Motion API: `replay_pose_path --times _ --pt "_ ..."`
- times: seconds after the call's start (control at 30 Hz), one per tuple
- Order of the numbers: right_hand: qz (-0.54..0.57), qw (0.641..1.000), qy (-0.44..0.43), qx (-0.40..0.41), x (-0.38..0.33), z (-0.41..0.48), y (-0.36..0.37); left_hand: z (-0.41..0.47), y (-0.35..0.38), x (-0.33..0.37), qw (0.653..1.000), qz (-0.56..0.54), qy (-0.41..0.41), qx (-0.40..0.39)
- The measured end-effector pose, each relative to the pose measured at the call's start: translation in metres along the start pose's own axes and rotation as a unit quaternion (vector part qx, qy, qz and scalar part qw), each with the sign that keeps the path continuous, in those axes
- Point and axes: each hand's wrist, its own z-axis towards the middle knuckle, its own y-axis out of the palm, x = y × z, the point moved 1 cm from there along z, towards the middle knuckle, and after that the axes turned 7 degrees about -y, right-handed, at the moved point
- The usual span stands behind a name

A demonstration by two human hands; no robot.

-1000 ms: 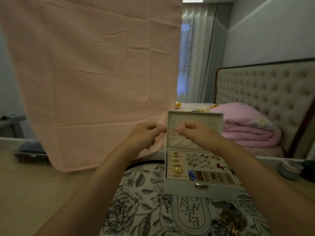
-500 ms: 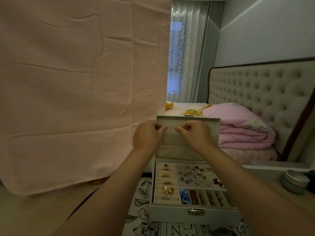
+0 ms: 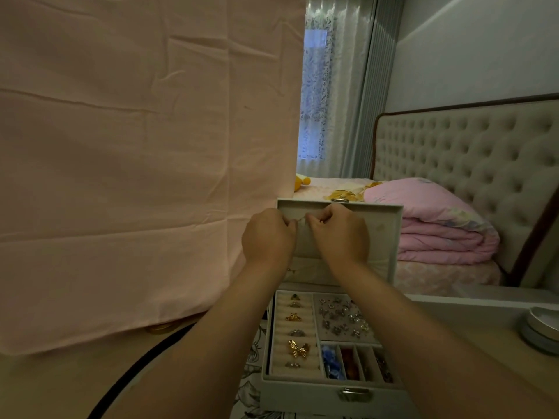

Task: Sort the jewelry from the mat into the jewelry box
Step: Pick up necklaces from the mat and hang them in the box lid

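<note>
Compared with a second ago, the view has crept in closer. The jewelry box [image 3: 302, 391] sits lower in the frame, a lot less of the floral mat [image 3: 251, 361] shows, and both hands have gone up to the top strip of the raised lid [image 3: 388, 234].

Far left, a big pink cloth [image 3: 136, 161] hangs down, and its right edge runs just beside the lid's left rim, so it's tight on that side. The left hand [image 3: 267, 237] is right next to that cloth edge with its fingers curled in. Between the two hands is what looks like a thin chain [image 3: 301, 219], though it's too fine to be sure. Each hand pinches one end of it, right against the lid lining and just under the lid's top rim. The right hand [image 3: 340, 235] is curled the same way, knuckles almost meeting the left's.

Right of that hand there's a bare stretch of lining before the lid's right rim. Below the hands the tray is open. It has ring rolls on the left with a gold bow ring [image 3: 298, 349], loose small pieces in the upper right, and narrow slots at the front. The right forearm crosses the tray's right side. Behind the lid is a folded pink quilt [image 3: 438, 234]. A round tin [image 3: 541, 328] sits well apart at the far right.
</note>
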Motion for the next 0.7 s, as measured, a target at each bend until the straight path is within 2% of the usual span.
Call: replay_pose_path --times 0.17,0.3,0.4,0.5,0.6,0.7 --pt "0.028 0.997 0.018 -0.069 0.003 -0.014 -0.002 -0.008 0.001 -0.008 0.995 -0.033 -0.013 -0.098" --pt "0.080 0.975 0.089 -0.189 -0.001 -0.026 -0.003 -0.017 -0.005 -0.016 0.963 -0.181 -0.059 -0.190" --pt "0.196 0.928 0.182 -0.261 -0.007 -0.034 -0.008 -0.023 -0.011 -0.020 0.935 -0.243 -0.084 -0.244" --pt "0.316 0.869 0.251 -0.285 -0.015 -0.041 -0.013 -0.028 -0.017 -0.023 0.920 -0.244 -0.070 -0.298" --pt "0.326 0.864 0.249 -0.294 -0.019 -0.043 -0.016 -0.032 -0.027 -0.024 0.918 -0.237 -0.047 -0.316" --pt "0.290 0.881 0.225 -0.298 -0.017 -0.042 -0.018 -0.033 -0.033 -0.030 0.934 -0.235 -0.042 -0.265"
